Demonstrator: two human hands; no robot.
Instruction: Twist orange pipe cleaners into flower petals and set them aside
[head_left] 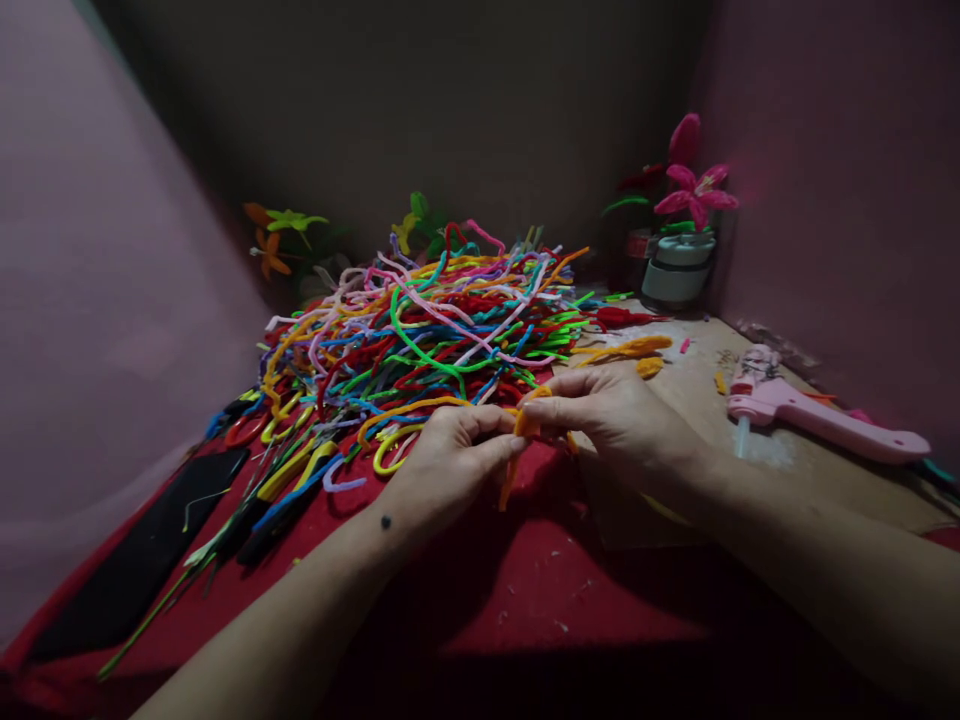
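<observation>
Both my hands meet over the red cloth, pinching an orange pipe cleaner (531,424) between them. My left hand (459,450) grips it with thumb and forefinger. From the other side my right hand (600,405) holds its looped upper part, and one end hangs below the fingers. Just behind the hands lies a big heap of pipe cleaners (442,320) in many colours. Bent orange pipe cleaner pieces (637,347) lie on the cardboard (720,370) beyond my right hand. The fingertips partly hide the held piece.
A pink glue gun (825,415) rests on the cardboard at right. Behind it stands a jar (679,268) with a pink pipe-cleaner flower (697,195). At left lie a black phone-like slab (142,550), yellow-handled tools (296,470) and thin stems (225,530). Walls close in both sides.
</observation>
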